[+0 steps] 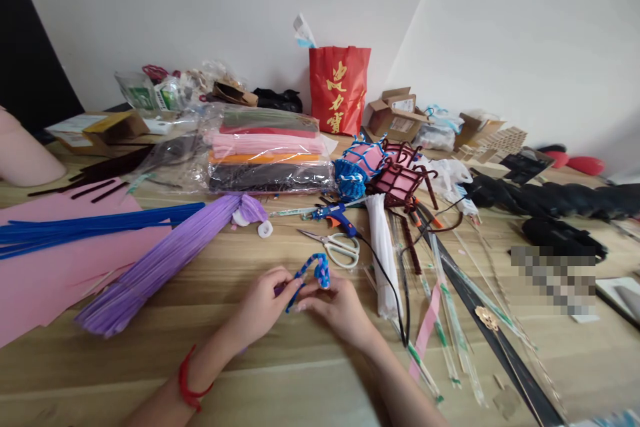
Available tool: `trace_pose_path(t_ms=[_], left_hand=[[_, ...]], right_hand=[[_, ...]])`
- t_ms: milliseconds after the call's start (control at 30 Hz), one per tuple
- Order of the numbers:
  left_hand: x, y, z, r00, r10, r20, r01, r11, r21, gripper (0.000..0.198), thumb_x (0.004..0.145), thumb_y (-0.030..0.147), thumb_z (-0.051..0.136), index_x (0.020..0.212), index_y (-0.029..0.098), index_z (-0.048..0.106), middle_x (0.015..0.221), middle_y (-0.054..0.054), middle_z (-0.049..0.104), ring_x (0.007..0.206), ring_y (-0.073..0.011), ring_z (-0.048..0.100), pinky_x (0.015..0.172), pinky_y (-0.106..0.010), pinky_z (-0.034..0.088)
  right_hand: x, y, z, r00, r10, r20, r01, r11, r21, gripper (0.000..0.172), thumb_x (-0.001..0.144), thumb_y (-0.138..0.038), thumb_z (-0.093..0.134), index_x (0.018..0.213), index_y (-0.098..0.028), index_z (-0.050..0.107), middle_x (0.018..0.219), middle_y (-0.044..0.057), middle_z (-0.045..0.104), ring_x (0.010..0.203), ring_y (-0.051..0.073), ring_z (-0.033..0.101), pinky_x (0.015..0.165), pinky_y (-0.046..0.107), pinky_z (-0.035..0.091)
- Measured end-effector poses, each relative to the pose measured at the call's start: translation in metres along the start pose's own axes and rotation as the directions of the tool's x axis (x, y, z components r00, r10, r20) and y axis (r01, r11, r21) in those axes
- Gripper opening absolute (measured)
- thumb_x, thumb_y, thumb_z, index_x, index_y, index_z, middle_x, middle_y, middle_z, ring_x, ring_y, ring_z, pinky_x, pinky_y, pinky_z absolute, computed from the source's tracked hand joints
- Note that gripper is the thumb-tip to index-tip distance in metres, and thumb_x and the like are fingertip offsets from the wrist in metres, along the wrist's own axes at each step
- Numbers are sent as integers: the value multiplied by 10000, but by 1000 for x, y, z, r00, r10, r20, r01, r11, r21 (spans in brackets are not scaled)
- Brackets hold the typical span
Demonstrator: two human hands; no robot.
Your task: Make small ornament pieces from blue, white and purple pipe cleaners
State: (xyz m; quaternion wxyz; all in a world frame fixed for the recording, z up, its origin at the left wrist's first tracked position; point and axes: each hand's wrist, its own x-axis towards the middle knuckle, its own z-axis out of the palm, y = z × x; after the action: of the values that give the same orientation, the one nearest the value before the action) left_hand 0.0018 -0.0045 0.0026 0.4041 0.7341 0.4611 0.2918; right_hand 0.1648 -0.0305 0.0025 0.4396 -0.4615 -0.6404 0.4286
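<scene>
Both hands are together over the front middle of the table, working a blue and purple twisted pipe cleaner point(321, 271). My left hand point(270, 297) pinches one length of it between thumb and fingers. On the other side, my right hand point(336, 310) is closed around the coiled end, which curls above its fingers. A short blue tail hangs between the two hands. Just beyond them lie white-handled scissors point(340, 250) and a blue glue gun point(335, 215). To the left is a bundle of purple pipe cleaners point(160, 267); to the right, a white bundle point(384, 253).
Blue pipe cleaners point(100, 223) lie on pink sheets point(45, 280) at left. Behind are bagged pipe cleaners point(270, 147), a red bag point(340, 90) and wrapped pink lanterns point(397, 180). The glue gun's black cord point(387, 280) loops near my right arm, beside glue sticks point(450, 307).
</scene>
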Motion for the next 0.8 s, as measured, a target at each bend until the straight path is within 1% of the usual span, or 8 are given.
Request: trace_pose_path(t_ms=[67,233,300,400,500,633,700,800], left_hand=[[-1,-1,1,1000,6,-5,-5,999,39,282,877,313,415,653,177,519,676,0,520,665,-150,500,633,-266,386],[-5,-2,10,999,40,-10,-40,998,57,230,907,283,356,760,186,503,782,-26,549,761,-166,532,713,-294,420],[-7,-2,15,998,60,26,-61,997,39,227,916,284,344,786,190,504,804,-26,555,781,-163,538,738,-296,430],[-10,-1,19,995,69,70,-73,996,51,226,921,286,335,815,191,511,830,-35,567,808,-167,546,774,-310,441],[-13,3,21,988,103,112,-111,991,69,203,920,263,334,925,188,523,917,-58,587,901,-182,552,844,-333,437],[-17,14,18,965,206,160,-213,977,27,254,913,219,339,1124,210,480,1130,-81,565,1094,-192,504,954,-341,392],[-18,18,16,956,227,184,-233,973,8,264,914,225,340,1135,220,485,1172,-82,550,1137,-199,480,977,-345,374],[-17,19,13,961,191,201,-192,981,-12,234,917,251,335,1044,214,528,1069,-75,582,1037,-199,523,919,-337,405]], right_hand=[[1,2,0,1000,24,-12,-24,1000,17,187,731,-377,685,726,-196,734,843,50,681,841,196,600,784,285,456],[3,9,3,973,225,-44,-218,967,129,351,799,-467,573,669,-145,626,623,23,622,604,150,573,620,261,467],[3,12,6,963,259,-70,-242,953,184,342,796,-484,567,697,-158,568,588,-6,580,547,128,545,571,244,460],[2,14,11,959,263,-105,-241,953,185,348,812,-511,529,721,-175,528,583,-25,533,516,110,522,511,217,435],[2,13,12,961,276,-34,-264,943,203,390,836,-538,471,673,-184,491,534,-40,485,454,95,499,446,200,406],[1,9,9,943,317,99,-331,884,330,438,811,-561,500,602,-178,455,457,-49,472,352,79,466,343,179,354],[2,8,7,928,349,128,-371,852,370,459,787,-570,527,571,-172,454,426,-47,479,312,74,447,300,171,328],[5,9,7,922,372,110,-384,831,403,481,776,-575,536,534,-173,433,378,-56,452,280,71,437,269,161,313]])
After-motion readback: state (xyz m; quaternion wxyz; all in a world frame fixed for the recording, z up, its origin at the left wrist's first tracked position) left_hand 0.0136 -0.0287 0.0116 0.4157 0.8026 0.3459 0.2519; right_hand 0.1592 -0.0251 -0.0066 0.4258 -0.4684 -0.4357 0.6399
